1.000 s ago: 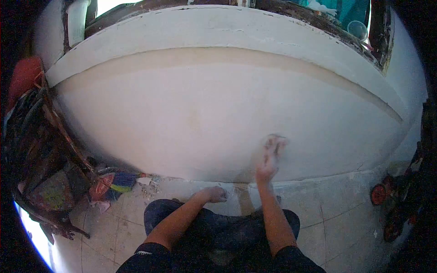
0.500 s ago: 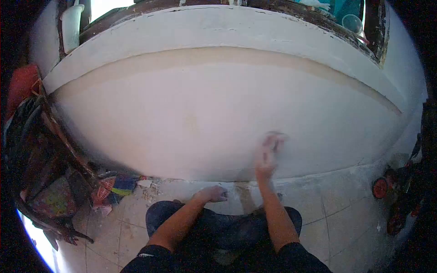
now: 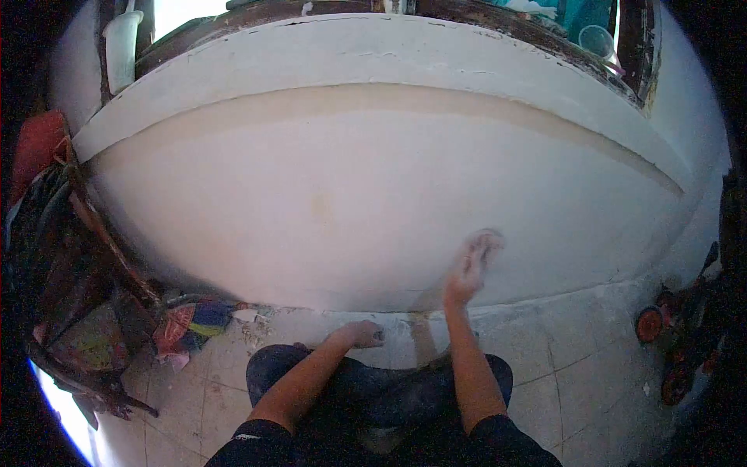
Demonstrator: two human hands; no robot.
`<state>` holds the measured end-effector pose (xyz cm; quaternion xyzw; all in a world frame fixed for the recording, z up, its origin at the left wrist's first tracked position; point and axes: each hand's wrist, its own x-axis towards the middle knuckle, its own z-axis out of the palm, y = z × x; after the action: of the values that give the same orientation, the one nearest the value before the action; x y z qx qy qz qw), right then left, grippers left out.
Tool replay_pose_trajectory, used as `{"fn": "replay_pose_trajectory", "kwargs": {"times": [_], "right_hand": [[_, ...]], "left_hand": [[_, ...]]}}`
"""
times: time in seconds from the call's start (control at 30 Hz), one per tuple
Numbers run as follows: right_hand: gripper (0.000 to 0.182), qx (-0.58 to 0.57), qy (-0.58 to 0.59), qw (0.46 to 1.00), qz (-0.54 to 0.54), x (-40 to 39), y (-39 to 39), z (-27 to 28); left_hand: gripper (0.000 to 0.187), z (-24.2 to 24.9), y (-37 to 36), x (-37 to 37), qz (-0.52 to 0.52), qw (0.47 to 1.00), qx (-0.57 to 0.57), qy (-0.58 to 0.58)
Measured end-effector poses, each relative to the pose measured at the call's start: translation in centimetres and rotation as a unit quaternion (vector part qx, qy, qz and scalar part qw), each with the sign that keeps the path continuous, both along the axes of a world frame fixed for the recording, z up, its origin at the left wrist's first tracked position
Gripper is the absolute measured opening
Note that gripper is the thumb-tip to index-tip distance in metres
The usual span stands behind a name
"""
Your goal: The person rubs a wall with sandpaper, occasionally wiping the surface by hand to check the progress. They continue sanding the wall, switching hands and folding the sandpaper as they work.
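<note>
Against the white wall [image 3: 373, 194] my right hand [image 3: 467, 272] presses something blurred, what I cannot tell; it has slid slightly rightward along the wall since a second ago, so rubbing continues. Below the wall, my left hand [image 3: 362, 335] rests loosely curled, holding nothing, on the tiled floor [image 3: 576, 373].

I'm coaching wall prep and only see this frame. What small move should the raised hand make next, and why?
Probably another short stroke sideways along the wall. The right hand, blurred, presses low on it just above the floor; what it holds cannot be told. The left hand rests down by the knee as a brace.
</note>
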<state>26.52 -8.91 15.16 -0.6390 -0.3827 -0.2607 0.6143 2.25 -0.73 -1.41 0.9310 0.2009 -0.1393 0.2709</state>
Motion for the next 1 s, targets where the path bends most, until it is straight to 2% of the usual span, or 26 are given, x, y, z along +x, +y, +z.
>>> {"fn": "replay_pose_trajectory", "kwargs": {"times": [0.03,0.1,0.17,0.23,0.3,0.33,0.4,0.5,0.57,0.6,0.67,0.7,0.73,0.77,0.83,0.87,0.93,1.0], "right_hand": [[0.045,0.000,-0.002,1.000,-0.002,-1.2,0.0,0.7],[0.048,-0.098,-0.095,0.984,0.118,-3.1,-0.6,2.3],[0.050,-0.082,-0.119,0.982,0.118,-3.4,-0.5,4.8],[0.052,-0.068,-0.145,0.980,0.120,-2.5,0.5,6.3],[0.048,-0.022,-0.128,0.992,-0.001,0.0,0.4,6.8],[0.048,-0.022,-0.127,0.992,0.001,1.3,0.1,6.2],[0.042,0.059,-0.005,0.998,-0.005,3.2,-0.5,4.5],[0.042,-0.009,-0.049,0.998,-0.022,3.9,-0.3,-0.1],[0.049,0.007,-0.023,0.998,0.058,0.5,-0.2,-0.3],[0.051,0.007,0.033,0.986,0.165,-1.6,-0.1,0.4],[0.053,0.008,0.088,0.959,0.271,-3.1,-0.4,2.1],[0.054,-0.064,-0.050,0.977,0.196,-3.1,-0.1,3.1],[0.055,-0.134,-0.186,0.967,0.114,-3.2,0.3,4.0],[0.055,-0.133,-0.186,0.967,0.116,-2.9,0.5,4.6],[0.056,-0.011,-0.120,0.990,0.078,-1.4,0.8,5.6],[0.056,-0.011,-0.119,0.989,0.081,-0.2,0.5,5.4],[0.052,0.038,-0.085,0.996,0.000,2.3,-0.2,4.3],[0.049,0.035,-0.095,0.995,-0.025,2.4,-0.4,2.6]], "left_hand": [[0.044,0.1,-0.2,0.1,-0.001,1.000,-0.007,0.009],[0.044,-0.1,-0.2,0.0,-0.001,1.000,-0.011,0.019],[0.046,-1.0,-0.1,-0.4,-0.014,1.000,0.009,0.018],[0.046,0.7,-0.4,-0.4,-0.009,0.999,0.005,0.033],[0.047,1.9,-0.8,-0.8,-0.002,0.999,-0.001,0.050],[0.046,1.9,-1.0,-1.0,0.015,0.999,0.017,0.030],[0.046,1.4,-1.0,-0.9,0.032,0.999,0.034,0.008],[0.045,-0.5,-0.4,-0.1,0.003,0.999,0.021,0.035],[0.043,-1.4,-0.2,0.1,-0.020,0.999,0.036,0.019],[0.043,-1.7,-0.1,0.3,-0.021,0.999,0.037,0.017],[0.042,-2.5,0.2,0.3,-0.035,0.999,0.014,0.033],[0.042,-3.9,0.5,0.1,-0.035,0.999,0.016,0.034],[0.042,-5.8,1.1,-0.3,-0.038,0.999,0.016,-0.002],[0.042,-6.8,1.4,-0.6,-0.041,0.998,0.017,-0.039],[0.042,-1.4,-0.2,-1.2,-0.014,1.000,0.024,-0.001],[0.043,0.9,-0.8,-1.2,0.009,0.999,0.028,0.034],[0.044,1.4,-0.7,-0.8,0.010,0.999,0.018,0.037],[0.044,0.9,-0.8,-0.5,0.004,0.999,0.007,0.040]]}}
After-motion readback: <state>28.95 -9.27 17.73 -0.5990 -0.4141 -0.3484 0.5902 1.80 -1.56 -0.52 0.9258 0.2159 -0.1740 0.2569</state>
